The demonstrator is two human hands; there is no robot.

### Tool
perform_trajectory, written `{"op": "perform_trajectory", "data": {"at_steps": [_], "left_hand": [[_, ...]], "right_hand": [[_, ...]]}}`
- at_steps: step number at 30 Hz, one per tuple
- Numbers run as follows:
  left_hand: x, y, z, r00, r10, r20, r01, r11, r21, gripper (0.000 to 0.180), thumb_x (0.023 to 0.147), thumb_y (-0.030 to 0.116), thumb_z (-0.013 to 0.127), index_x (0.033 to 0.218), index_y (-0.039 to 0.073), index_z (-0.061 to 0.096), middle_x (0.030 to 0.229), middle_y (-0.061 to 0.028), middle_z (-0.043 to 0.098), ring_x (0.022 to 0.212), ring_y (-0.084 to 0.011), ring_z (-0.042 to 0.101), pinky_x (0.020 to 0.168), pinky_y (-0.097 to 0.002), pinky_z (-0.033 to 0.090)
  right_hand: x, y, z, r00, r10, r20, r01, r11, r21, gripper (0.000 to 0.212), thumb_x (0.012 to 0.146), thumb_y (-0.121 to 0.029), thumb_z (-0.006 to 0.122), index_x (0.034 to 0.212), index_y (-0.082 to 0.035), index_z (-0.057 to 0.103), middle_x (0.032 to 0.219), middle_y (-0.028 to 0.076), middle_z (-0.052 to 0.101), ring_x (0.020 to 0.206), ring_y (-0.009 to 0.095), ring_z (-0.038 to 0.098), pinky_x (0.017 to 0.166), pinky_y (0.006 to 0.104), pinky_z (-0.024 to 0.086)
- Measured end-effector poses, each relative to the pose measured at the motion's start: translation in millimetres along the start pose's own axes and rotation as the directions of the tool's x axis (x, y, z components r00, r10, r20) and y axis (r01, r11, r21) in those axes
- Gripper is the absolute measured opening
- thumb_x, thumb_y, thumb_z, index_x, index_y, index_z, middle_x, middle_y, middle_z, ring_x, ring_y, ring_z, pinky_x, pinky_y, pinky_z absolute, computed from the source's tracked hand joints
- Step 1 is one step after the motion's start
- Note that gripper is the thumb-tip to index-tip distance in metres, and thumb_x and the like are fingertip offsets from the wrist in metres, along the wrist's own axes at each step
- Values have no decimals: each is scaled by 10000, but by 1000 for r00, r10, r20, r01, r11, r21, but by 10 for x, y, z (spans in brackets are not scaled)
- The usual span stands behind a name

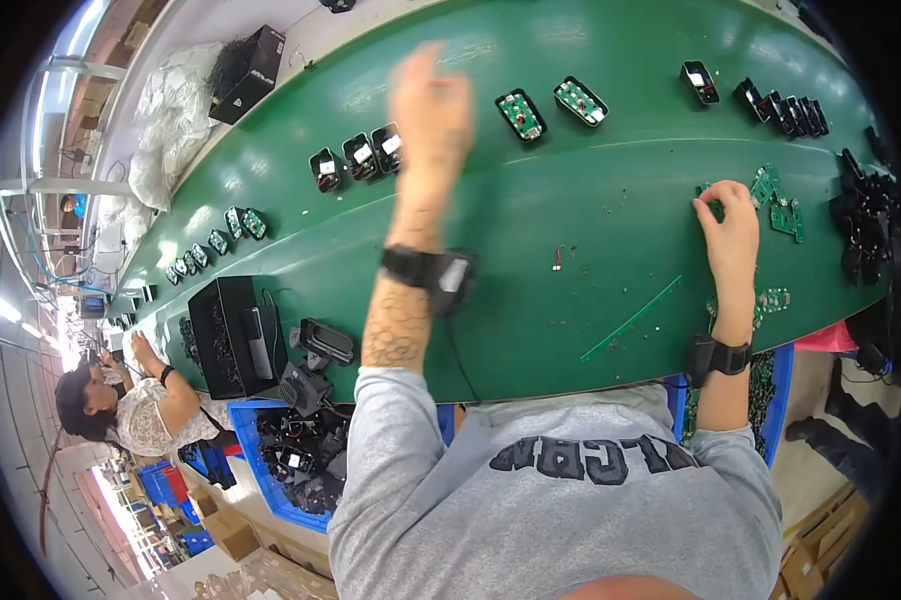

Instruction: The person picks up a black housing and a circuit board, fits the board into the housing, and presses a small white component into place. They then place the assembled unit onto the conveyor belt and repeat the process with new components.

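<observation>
My left hand [430,105] is stretched over the far side of the green table, smeared by motion. It is nearest to a row of black cases [358,155] with wires and white labels inside, and partly covers the rightmost one. Whether its fingers hold anything is unclear. On the right, my right hand [732,215] has thumb and fingers pinched together, with parts of a green circuit board [706,187] showing at the fingertips. More loose green circuit boards [785,220] lie beside this hand. Two black cases with green boards inside [521,115] sit between my hands, farther back.
More black cases [698,82] line the far right, and a dark heap of parts [863,215] lies at the right edge. A green strip [630,320] and small red-wired bits [558,259] lie mid-table. Blue bins [270,480] stand below; a co-worker [155,400] sits at left.
</observation>
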State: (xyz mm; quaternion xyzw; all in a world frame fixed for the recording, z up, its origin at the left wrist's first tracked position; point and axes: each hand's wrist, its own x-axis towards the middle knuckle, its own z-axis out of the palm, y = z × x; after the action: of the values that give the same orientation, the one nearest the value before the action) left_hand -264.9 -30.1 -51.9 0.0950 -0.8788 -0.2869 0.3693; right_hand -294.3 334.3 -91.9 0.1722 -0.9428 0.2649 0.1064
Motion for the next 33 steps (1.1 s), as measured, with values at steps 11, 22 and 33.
{"op": "perform_trajectory", "data": {"at_steps": [11, 22, 33], "left_hand": [[-407, -1726, -1563, 601, -739, 304, 748, 654, 111, 443, 888, 166, 658, 1316, 139, 547, 935, -17, 597, 890, -118, 577, 670, -278, 532], [-803, -1116, -1577, 784, -572, 240, 511, 376, -773, 384, 899, 44, 589, 1263, 89, 479, 1060, -88, 605, 902, -212, 646, 755, -318, 598], [-1478, 1056, -394, 518, -207, 830, 754, -347, -558, 605, 924, 168, 508, 1474, 84, 270, 1271, -201, 529, 1142, -316, 597, 764, -364, 616]], "right_hand": [[9, -318, -154, 976, -124, -179, 148, 981, 128, 196, 877, -19, 613, 1072, -22, 635, 932, 61, 656, 838, 140, 617, 764, 267, 487], [-279, -528, -29, 982, 97, 164, -171, 831, 529, 144, 847, -33, 664, 978, -15, 606, 871, 12, 650, 788, 79, 603, 697, 222, 464], [-432, -849, -168, 869, -64, 491, -486, 71, 871, 152, 861, -42, 632, 996, -7, 572, 785, 39, 620, 563, 66, 552, 474, 183, 428]]}}
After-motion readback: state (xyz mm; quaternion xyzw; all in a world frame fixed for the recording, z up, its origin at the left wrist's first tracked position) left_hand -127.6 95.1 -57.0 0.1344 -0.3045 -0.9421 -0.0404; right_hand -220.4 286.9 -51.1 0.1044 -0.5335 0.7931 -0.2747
